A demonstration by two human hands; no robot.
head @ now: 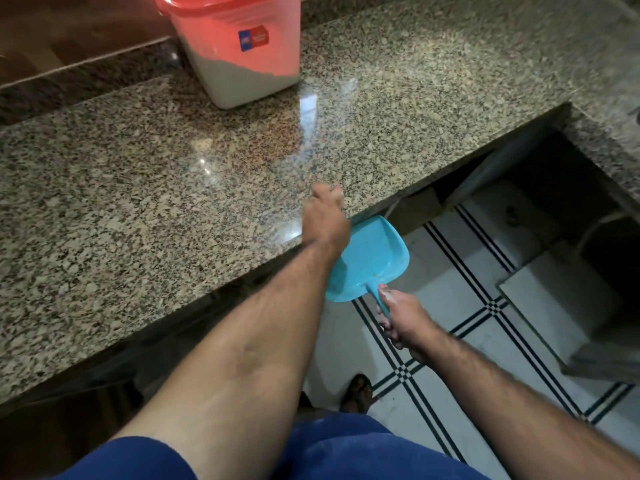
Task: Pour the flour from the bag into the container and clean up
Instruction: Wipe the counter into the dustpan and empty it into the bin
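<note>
Your speckled granite desk (173,174) fills most of the view, carrying at its far edge the translucent plastic container with an orange lid (239,50), partly filled with white flour. Your right hand (403,320) has its fingers closed on the handle of the blue plastic dustpan (370,261), held just below the desk's edge. Your left hand (325,220) rests at that edge, fingers curled, gripping nothing visible.

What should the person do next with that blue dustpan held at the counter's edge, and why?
Probably sweep the left hand toward the counter edge, brushing any spilled flour into the dustpan. The right hand grips the pan's handle just below the edge, right under the left hand, and the flour container already stands lidded farther back.
</note>
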